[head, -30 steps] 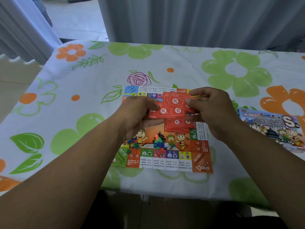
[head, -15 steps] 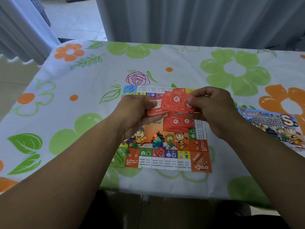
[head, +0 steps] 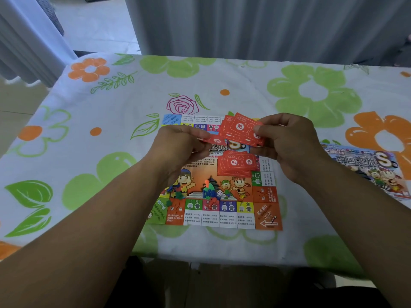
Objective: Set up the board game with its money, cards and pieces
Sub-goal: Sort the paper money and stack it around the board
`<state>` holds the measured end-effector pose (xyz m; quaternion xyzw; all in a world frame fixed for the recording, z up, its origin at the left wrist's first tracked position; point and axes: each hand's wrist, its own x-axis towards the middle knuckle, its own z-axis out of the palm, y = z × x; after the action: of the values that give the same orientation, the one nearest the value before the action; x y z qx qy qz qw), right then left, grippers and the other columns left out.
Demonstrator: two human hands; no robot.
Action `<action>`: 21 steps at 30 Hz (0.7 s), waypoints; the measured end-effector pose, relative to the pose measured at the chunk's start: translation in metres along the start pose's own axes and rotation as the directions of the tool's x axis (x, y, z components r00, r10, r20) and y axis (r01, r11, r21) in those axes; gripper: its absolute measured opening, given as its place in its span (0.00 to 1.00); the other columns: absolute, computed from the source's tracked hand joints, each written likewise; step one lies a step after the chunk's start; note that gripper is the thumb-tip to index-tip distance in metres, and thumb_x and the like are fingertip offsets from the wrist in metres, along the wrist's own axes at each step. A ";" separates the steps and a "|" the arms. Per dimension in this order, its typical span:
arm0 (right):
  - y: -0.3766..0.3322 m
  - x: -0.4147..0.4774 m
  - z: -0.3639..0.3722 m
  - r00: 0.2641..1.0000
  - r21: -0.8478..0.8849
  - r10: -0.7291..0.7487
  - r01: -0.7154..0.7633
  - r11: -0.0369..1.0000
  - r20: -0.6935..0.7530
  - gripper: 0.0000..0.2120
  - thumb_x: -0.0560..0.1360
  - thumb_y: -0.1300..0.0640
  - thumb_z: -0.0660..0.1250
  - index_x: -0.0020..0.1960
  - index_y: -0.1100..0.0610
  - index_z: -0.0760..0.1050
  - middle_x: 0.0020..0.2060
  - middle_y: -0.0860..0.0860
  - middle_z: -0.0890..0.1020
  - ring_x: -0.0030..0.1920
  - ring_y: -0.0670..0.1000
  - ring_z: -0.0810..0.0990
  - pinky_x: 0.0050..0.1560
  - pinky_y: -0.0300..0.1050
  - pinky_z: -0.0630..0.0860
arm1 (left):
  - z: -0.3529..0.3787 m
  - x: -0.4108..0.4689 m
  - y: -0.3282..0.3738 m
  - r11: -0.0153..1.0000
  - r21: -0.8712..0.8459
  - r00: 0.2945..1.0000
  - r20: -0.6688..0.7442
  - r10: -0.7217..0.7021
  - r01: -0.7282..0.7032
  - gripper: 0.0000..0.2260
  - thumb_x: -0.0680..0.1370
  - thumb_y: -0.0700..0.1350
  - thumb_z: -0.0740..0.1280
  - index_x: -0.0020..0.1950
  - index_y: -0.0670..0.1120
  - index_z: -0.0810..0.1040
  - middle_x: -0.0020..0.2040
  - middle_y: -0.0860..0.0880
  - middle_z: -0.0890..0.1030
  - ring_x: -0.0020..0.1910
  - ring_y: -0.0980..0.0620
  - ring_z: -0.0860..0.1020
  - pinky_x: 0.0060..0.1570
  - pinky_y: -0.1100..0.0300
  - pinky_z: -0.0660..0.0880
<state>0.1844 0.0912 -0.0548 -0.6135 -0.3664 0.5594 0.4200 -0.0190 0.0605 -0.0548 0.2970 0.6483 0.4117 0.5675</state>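
My right hand (head: 287, 138) is pinching a fan of red cards (head: 242, 130) above the board (head: 266, 216), and my left hand (head: 178, 147) is gripping a single red card (head: 214, 138) just beside them. A stack of cards (head: 236, 163) is lying mid-board, small pieces (head: 209, 192) are sitting nearer me, and the game box (head: 364, 165) is resting to the right on the tablecloth (head: 111, 143).

Daylight is soft and even, strongest at the far left, where the floor (head: 100, 25) beside the curtain (head: 266, 25) is washed out almost to white. The tablecloth (head: 111, 152) is brightly lit without glare, shadows on it are faint and diffuse, and the space below its near edge is dark. Wide-angle distortion bows the table's edges, and the small print on the board (head: 266, 216) is soft.
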 end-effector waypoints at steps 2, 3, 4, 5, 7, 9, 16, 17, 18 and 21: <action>0.001 0.000 0.000 1.000 -0.026 0.014 -0.013 1.000 0.014 0.05 0.76 0.65 0.72 0.49 0.61 0.77 0.51 0.60 0.83 0.45 0.56 0.86 0.33 0.44 0.82 | 0.003 -0.002 0.003 0.999 -0.052 0.999 0.038 -0.016 0.018 0.12 0.75 0.26 0.62 0.50 0.35 0.83 0.49 0.37 0.85 0.49 0.43 0.86 0.49 0.53 0.84; 0.002 -0.001 0.000 1.000 -0.043 0.022 -0.021 0.999 0.022 0.05 0.75 0.66 0.72 0.49 0.61 0.77 0.51 0.60 0.83 0.44 0.55 0.86 0.33 0.44 0.81 | 0.005 -0.003 0.004 0.996 -0.087 0.998 0.064 -0.030 0.035 0.11 0.75 0.28 0.63 0.51 0.35 0.83 0.49 0.38 0.86 0.48 0.44 0.86 0.48 0.53 0.84; 0.002 -0.001 0.000 0.999 -0.064 0.032 -0.030 0.998 0.033 0.06 0.75 0.66 0.72 0.50 0.61 0.77 0.50 0.60 0.83 0.44 0.55 0.86 0.33 0.44 0.82 | 0.006 -0.004 0.005 0.991 -0.125 0.995 0.090 -0.046 0.057 0.09 0.76 0.30 0.64 0.52 0.35 0.83 0.48 0.40 0.86 0.47 0.44 0.86 0.46 0.55 0.84; 0.003 -0.001 0.000 0.998 -0.090 0.043 -0.039 0.995 0.044 0.06 0.75 0.66 0.72 0.50 0.61 0.77 0.50 0.59 0.82 0.44 0.56 0.86 0.34 0.45 0.82 | 0.008 -0.006 0.006 0.985 -0.158 0.992 0.116 -0.058 0.076 0.08 0.77 0.32 0.65 0.53 0.35 0.82 0.48 0.40 0.86 0.46 0.45 0.86 0.44 0.56 0.84; 0.004 -0.002 0.000 0.996 -0.141 0.065 -0.056 0.988 0.062 0.07 0.75 0.67 0.73 0.50 0.61 0.76 0.50 0.59 0.82 0.45 0.56 0.86 0.35 0.46 0.82 | 0.011 -0.007 0.005 0.981 -0.175 0.988 0.144 -0.062 0.087 0.07 0.78 0.34 0.66 0.55 0.34 0.80 0.47 0.40 0.86 0.44 0.45 0.86 0.40 0.58 0.84; 0.006 -0.002 0.001 0.993 -0.156 0.088 -0.075 0.985 0.080 0.07 0.74 0.66 0.73 0.49 0.61 0.76 0.49 0.60 0.83 0.42 0.55 0.86 0.35 0.47 0.82 | 0.014 -0.007 0.003 0.985 -0.155 0.990 0.133 -0.051 0.071 0.07 0.78 0.31 0.66 0.56 0.35 0.79 0.50 0.39 0.84 0.45 0.44 0.85 0.39 0.58 0.84; 0.011 0.000 -0.001 0.984 -0.205 0.125 -0.097 0.974 0.129 0.08 0.74 0.66 0.73 0.51 0.61 0.76 0.49 0.59 0.84 0.43 0.57 0.87 0.37 0.49 0.83 | 0.028 -0.007 0.000 0.980 -0.118 0.977 0.163 -0.139 0.159 0.10 0.78 0.28 0.66 0.54 0.41 0.74 0.56 0.38 0.81 0.52 0.40 0.84 0.44 0.52 0.84; 0.012 0.002 -0.003 0.983 -0.222 0.130 -0.100 0.970 0.127 0.08 0.74 0.67 0.73 0.51 0.61 0.76 0.50 0.59 0.83 0.44 0.57 0.87 0.37 0.50 0.84 | 0.029 -0.006 0.000 0.985 -0.067 0.978 0.144 -0.149 0.160 0.09 0.77 0.29 0.67 0.52 0.41 0.73 0.56 0.38 0.81 0.53 0.40 0.83 0.46 0.51 0.84; 0.012 0.003 -0.004 0.984 -0.250 0.134 -0.100 0.963 0.122 0.08 0.75 0.67 0.72 0.51 0.62 0.76 0.50 0.59 0.83 0.44 0.57 0.86 0.38 0.52 0.84 | 0.028 -0.004 0.000 0.990 0.003 0.984 0.109 -0.142 0.142 0.08 0.77 0.30 0.67 0.50 0.41 0.72 0.55 0.38 0.80 0.53 0.40 0.83 0.47 0.49 0.83; 0.012 0.007 -0.008 0.984 -0.327 0.138 -0.094 0.940 0.114 0.09 0.76 0.67 0.71 0.54 0.63 0.75 0.50 0.59 0.82 0.46 0.57 0.85 0.41 0.54 0.85 | 0.023 0.005 -0.005 0.954 0.297 0.999 -0.026 -0.026 0.033 0.11 0.76 0.31 0.66 0.54 0.43 0.73 0.51 0.42 0.78 0.51 0.44 0.80 0.56 0.41 0.80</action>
<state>0.1928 0.0920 -0.0681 -0.6547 -0.4431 0.5566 0.2553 0.0035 0.0667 -0.0618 0.3647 0.7135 0.3041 0.5153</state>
